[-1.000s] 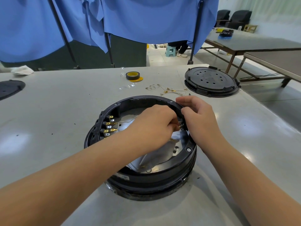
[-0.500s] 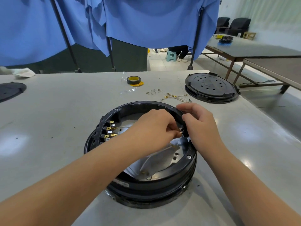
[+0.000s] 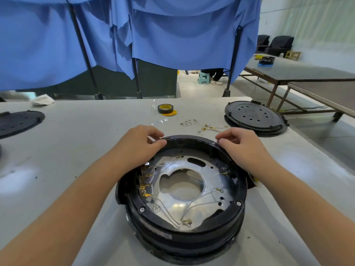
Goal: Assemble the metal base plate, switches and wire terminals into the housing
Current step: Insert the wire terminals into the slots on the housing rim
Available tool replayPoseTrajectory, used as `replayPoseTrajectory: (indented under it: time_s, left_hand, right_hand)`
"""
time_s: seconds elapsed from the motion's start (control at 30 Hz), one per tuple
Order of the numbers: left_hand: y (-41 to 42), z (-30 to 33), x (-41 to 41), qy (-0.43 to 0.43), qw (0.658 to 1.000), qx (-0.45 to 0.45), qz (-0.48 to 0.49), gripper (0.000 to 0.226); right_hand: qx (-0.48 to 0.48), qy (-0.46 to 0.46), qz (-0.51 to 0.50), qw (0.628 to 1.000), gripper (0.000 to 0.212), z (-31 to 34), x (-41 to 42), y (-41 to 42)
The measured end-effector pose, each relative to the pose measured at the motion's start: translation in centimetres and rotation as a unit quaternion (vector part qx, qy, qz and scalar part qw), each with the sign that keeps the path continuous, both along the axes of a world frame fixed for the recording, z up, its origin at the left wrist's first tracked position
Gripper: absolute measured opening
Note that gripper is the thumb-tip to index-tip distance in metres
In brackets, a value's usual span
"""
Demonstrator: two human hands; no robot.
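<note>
Nearest to me on the counter [image 3: 57, 150] sits the round black housing [image 3: 184, 237], open side up, with the metal base plate [image 3: 213, 169] lying flat inside it. Thin wires [image 3: 201, 203] loop across the plate. Along the inner left wall stands a row of brass wire terminals [image 3: 144, 181], and a smaller terminal cluster [image 3: 224, 172] sits against the inner right wall.

Both forearms pass over the housing, one to each side, and my hands meet its far rim. My left hand [image 3: 138, 144] has its fingers [image 3: 156, 134] curled over the far-left part of the rim, thumb against the edge, gripping it. My right hand [image 3: 242, 144] grips the far-right part the same way, fingers [image 3: 223, 136] bent onto the rim.

So the housing lies below and toward me from my fingertips, which sit at matching spots on the far arc, neither hand nearer than the other. Being round, it has no long axis; what matters is this two-point hold across the far rim, which I judge suits turning or shifting it.

Beyond my hands, loose brass terminals with wires [image 3: 207, 127] lie on the counter, closer to my right hand. Farther off are a roll of tape [image 3: 165, 108] and a black round cover [image 3: 253, 117].
</note>
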State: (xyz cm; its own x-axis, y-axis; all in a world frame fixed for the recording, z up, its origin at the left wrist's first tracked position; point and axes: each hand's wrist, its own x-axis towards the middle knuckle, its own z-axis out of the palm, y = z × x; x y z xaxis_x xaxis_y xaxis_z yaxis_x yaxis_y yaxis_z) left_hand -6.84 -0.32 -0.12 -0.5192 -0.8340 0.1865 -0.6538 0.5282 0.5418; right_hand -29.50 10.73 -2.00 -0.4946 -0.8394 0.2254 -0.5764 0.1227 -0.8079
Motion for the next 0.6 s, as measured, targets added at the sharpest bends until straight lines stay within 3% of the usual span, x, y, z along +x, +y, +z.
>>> replayPoseTrajectory:
  time_s: [0.2,0.37,0.6]
  left_hand:
    - [0.0,-1.5,-0.6,0.080,0.996,0.013,0.026,0.021]
    - [-0.3,-1.8,-0.6,0.089,0.996,0.010,0.028,0.020]
    - [-0.5,-2.1,-0.5,0.103,0.994,0.012,0.032,0.019]
  right_hand:
    - [0.066,0.051,0.001,0.997,0.017,0.5,-3.6,-5.1]
    - [0.155,0.088,0.040,0.983,0.035,-0.5,-5.0,-9.8]
    - [0.188,0.047,0.036,0.980,0.038,-1.1,-4.4,-13.0]
